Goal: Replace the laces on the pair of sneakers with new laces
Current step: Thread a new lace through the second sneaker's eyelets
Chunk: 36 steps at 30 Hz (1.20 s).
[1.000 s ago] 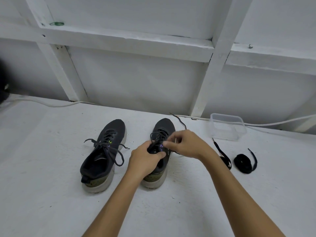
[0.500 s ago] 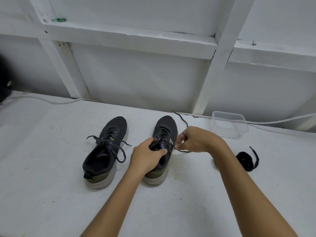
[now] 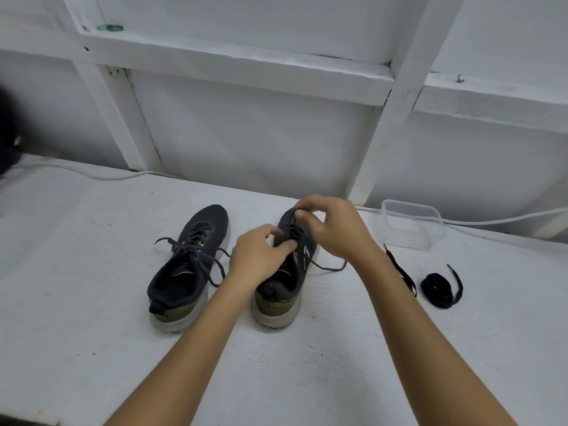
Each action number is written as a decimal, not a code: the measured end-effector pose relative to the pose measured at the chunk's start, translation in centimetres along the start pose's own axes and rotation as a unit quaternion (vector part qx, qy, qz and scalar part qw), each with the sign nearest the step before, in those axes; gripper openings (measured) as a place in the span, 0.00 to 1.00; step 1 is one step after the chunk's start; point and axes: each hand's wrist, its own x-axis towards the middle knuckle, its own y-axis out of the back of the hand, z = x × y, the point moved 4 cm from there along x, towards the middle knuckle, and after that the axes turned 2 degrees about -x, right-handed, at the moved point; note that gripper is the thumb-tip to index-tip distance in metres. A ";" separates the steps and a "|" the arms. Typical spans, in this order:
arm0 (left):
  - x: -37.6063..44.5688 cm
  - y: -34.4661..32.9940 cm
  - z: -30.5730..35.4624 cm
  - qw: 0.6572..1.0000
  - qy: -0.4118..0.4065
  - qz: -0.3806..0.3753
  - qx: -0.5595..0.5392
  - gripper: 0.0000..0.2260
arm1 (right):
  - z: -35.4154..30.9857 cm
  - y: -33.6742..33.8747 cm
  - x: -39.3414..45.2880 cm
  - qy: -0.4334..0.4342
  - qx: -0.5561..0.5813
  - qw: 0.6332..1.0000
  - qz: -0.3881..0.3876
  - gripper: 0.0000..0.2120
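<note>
Both hands on the rt sneaker (image 3: pixel 284 290), w/ its old lace (image 3: pixel 327 267)

Right hand (image 3: pixel 336 229) pinches lace near toe; left hand (image 3: pixel 261 256) pinches at eyelets. Other sneaker (image 3: pixel 187 269) left of left hand, new laces (image 3: pixel 436 285) right of rt arm.

Two dark sneakers stand side by side — the left sneaker (image 3: pixel 189 265) and the right sneaker (image 3: pixel 287 272). Two black spare laces lie to the right — one coiled lace (image 3: pixel 438 285), one stretched lace (image 3: pixel 399 269). One clear plastic container (image 3: pixel 412 226). One white cable (image 3: pixel 498 222). Two hands — left hand (image 3: pixel 259 256), right hand (image 3: pixel 333 227).
</note>
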 end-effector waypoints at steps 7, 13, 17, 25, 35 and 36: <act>3.5 3.1 -1.4 0.990 -0.007 0.129 0.061 0.11 | 2.8 -2.4 -0.7 -0.070 -0.055 0.995 -0.050 0.25; 3.6 2.3 -3.2 0.982 -0.019 0.071 0.173 0.21 | 5.4 -4.4 -2.8 -0.137 -0.083 0.974 -0.157 0.09; 3.3 2.3 -1.7 0.975 -0.094 0.107 0.169 0.19 | 5.7 -4.2 -3.2 -0.145 -0.087 0.970 -0.176 0.05; 1.0 1.0 2.2 0.948 -0.298 -0.008 0.113 0.14 | 4.2 -1.0 -2.5 -0.125 0.024 0.988 -0.087 0.14; 0.8 0.4 -0.5 0.989 -0.102 -0.029 0.099 0.19 | 3.4 1.4 -1.8 -0.114 0.037 0.989 -0.085 0.12; 0.7 0.4 -0.5 0.991 -0.089 -0.019 0.098 0.19 | 3.1 1.6 -1.8 -0.111 0.055 0.988 -0.090 0.10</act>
